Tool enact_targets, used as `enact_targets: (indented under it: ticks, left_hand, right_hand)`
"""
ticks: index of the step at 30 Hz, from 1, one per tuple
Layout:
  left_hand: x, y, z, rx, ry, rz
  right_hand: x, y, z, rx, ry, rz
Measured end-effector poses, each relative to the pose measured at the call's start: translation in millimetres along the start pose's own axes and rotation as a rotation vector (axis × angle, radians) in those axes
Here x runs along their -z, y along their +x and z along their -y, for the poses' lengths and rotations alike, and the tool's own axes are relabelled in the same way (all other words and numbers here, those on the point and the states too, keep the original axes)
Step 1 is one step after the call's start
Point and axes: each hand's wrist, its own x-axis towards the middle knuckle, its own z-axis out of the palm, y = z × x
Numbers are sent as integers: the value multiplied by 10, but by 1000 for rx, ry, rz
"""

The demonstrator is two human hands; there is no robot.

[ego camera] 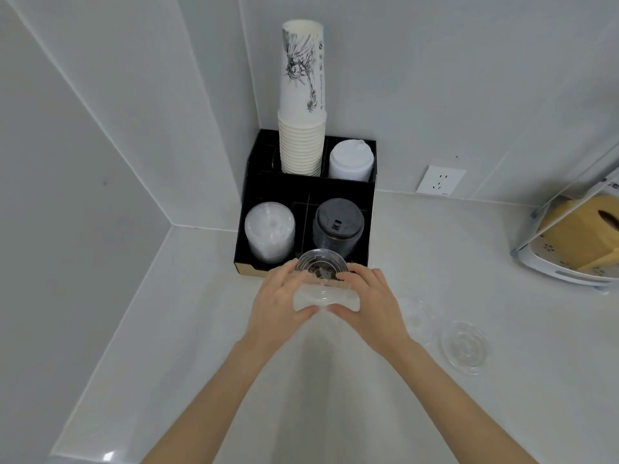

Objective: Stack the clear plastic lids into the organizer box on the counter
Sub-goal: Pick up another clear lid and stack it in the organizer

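Two bare forearms enter from the bottom edge and converge above the white counter (pixel 201 363). Left hand (pixel 278 306) and right hand (pixel 368 303) together clasp a small stack of clear lids (pixel 321 279): fingers curl round the sides, thumbs meet under the near edge. The top lid of the held stack tilts up toward the camera, and its rim overlaps the front wall of the black organizer box (pixel 303 192) in this view (whether it touches the box, I cannot tell).

Organizer box sits in the corner where the two tiled walls meet. Contents:
- front left compartment: stack of translucent lids (pixel 269 232);
- front right compartment: stack of dark lids (pixel 338 229), just behind the held stack;
- rear left: tall stack of paper cups (pixel 303 102), top cup printed with a black line drawing;
- rear right: stack of white sip lids (pixel 351 160).

Loose on the counter, right of the right hand: one clear lid (pixel 464 346) lying flat, and a second, fainter clear lid (pixel 417 316) between it and the wrist.

A wall socket (pixel 440 180) sits low on the right wall. At the far right edge stands a clear rack (pixel 566 256) holding a tan block-shaped object (identity unclear).
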Motion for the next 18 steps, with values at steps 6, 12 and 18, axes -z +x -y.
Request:
enact_targets:
  ticks: [6, 12, 18]
  left_hand:
    - [463, 179, 151, -1, -39, -146]
    - [718, 362, 316, 9, -50, -183]
    - [799, 551, 511, 61, -38, -165]
  right_hand:
    - [18, 368, 389, 77, 67, -25]
    - [-58, 642, 622, 66, 129, -16]
    - [-249, 878, 691, 51, 108, -20]
